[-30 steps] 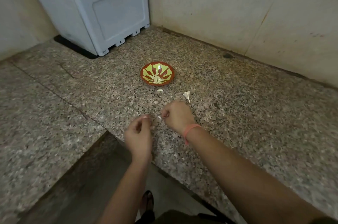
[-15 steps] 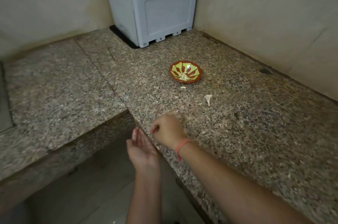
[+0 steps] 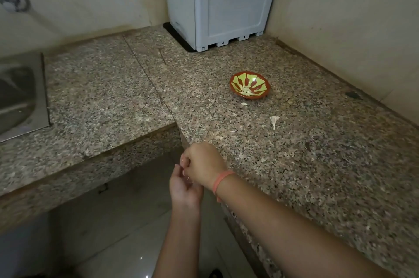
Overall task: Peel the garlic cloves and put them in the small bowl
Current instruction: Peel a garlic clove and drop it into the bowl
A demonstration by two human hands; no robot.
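Head view: peeled cloves are seen in small bowl beyond right hand, curled over cupped left hand, hold unclear; judged nearly done.

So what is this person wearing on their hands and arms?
No gloves, and no sleeves in view: both forearms are bare as far as the picture shows. A thin coral-pink band circles the wrist of the right hand. The left hand and its wrist show nothing worn.

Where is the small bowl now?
Head view, right of centre: the small bowl sits on the counter in front of the grey box, a pale scrap close by.
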